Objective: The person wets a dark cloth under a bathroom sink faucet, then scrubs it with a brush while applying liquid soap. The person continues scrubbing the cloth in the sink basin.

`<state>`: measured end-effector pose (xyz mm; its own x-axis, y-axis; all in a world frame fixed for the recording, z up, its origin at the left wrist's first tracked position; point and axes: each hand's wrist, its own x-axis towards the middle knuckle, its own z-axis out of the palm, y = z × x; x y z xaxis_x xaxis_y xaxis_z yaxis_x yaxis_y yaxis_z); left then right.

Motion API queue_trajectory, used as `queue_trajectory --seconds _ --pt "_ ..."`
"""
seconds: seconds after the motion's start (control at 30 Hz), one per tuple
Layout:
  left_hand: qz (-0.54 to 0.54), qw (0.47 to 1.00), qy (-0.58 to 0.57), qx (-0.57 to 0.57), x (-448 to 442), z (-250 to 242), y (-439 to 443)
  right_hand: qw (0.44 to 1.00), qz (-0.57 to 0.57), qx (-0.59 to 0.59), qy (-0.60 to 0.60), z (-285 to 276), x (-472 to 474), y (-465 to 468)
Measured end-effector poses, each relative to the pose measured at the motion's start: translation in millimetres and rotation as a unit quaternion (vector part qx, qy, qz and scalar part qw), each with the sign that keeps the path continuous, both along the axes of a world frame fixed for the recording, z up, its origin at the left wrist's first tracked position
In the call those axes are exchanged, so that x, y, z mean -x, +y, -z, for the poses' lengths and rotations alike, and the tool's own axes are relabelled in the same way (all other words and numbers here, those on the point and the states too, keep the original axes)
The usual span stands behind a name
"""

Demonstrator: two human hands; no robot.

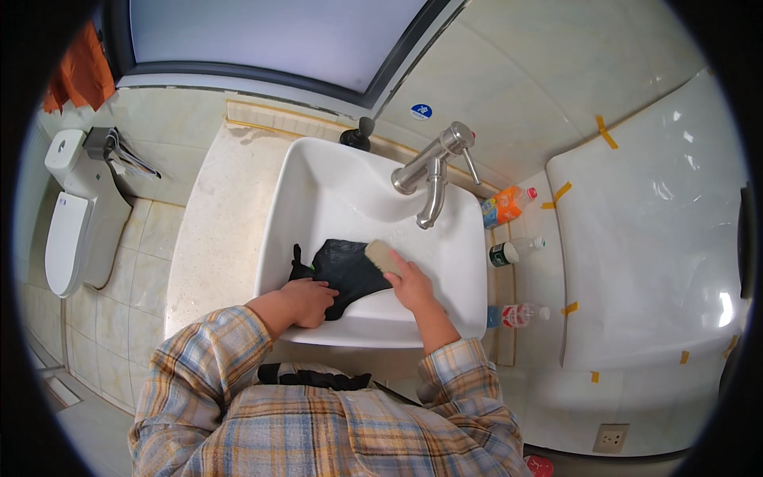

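Observation:
A wet-looking black cloth item (347, 271) lies spread in the white washbasin (459, 256); a small green patch shows near its left end. My left hand (307, 302) bears down on the cloth's near left part, holding it against the basin, its fingers partly bent. With my right hand (412, 286) I grip a beige scrub brush (380, 256), bristles down on the right part of the cloth. Above them, the metal faucet (432, 179) points its spout into the basin; no running water is visible.
A black pump dispenser (357, 136) stands behind the basin. To the right are an orange-labelled bottle (504, 206), a dark-labelled bottle (505, 253) and a red-labelled bottle (517, 315). The stone counter (220, 208) extends left, with a toilet (74, 232) beyond. Taped sheeting (644, 238) covers the right wall.

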<state>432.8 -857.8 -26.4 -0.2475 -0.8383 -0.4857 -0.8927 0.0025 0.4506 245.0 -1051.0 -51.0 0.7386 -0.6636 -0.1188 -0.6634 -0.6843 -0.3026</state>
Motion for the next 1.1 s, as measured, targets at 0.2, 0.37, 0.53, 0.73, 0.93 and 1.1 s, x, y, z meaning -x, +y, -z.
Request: queue_trajectory --seconds 0.2,0.37,0.53,0.73,0.93,1.1 --pt "-0.007 1.000 0.002 -0.004 0.9 -0.3 0.2 0.985 -0.139 -0.096 0.028 -0.7 5.0 3.9" --pt "-0.011 1.000 0.006 0.003 0.1 0.4 1.6 0.999 0.036 -0.011 0.026 -10.2 4.8 -5.7" --pt "-0.007 1.000 -0.005 -0.006 1.3 1.0 0.2 0.978 -0.164 -0.126 0.032 -5.5 9.2 4.6" --pt "-0.008 1.000 0.002 -0.013 0.6 0.1 0.3 0.995 0.084 -0.014 0.043 -8.2 15.9 -21.4" --pt "-0.004 1.000 -0.006 -0.012 1.8 0.5 -0.3 0.986 -0.114 -0.104 -0.064 -1.0 16.0 -3.6" --pt "-0.015 1.000 0.006 -0.007 1.4 0.6 1.4 0.994 -0.063 -0.092 0.006 -2.6 10.2 -4.4"
